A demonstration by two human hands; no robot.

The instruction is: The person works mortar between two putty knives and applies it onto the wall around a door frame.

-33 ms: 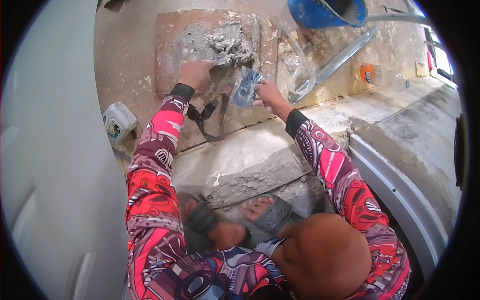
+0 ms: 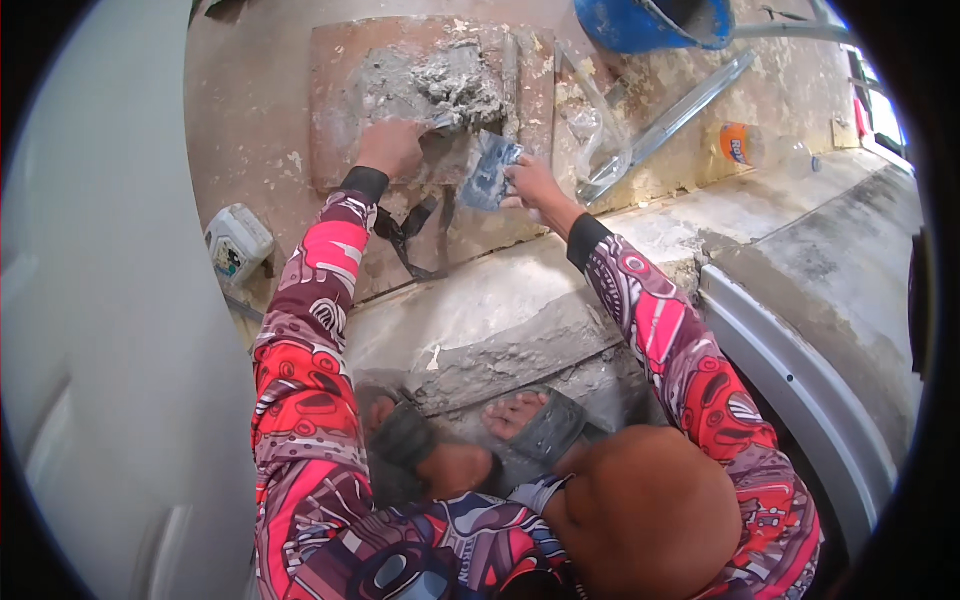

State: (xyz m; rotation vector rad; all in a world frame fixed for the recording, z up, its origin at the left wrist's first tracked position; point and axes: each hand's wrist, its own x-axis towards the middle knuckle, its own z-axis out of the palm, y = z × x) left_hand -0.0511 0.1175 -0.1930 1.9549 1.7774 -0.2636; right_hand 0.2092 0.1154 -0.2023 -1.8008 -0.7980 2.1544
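A mound of wet grey mortar lies on a reddish-brown board. My left hand is closed at the near side of the mound, gripping a trowel; only a bit of its metal shows, and its handle is hidden in the fist. Just to the right, my right hand pinches a flat blue-grey plate smeared with mortar by its right edge. The plate hovers tilted over the board's near edge, close to the mound.
A blue bucket stands at the far right. Near it are a metal channel, a clear plastic strip and a bottle with an orange label. A white jug sits left. Black straps lie before the board; a concrete ledge is nearer.
My right hand and the plate have shifted very slightly left and up. My left hand stays in nearly the same place, still gripping the trowel.
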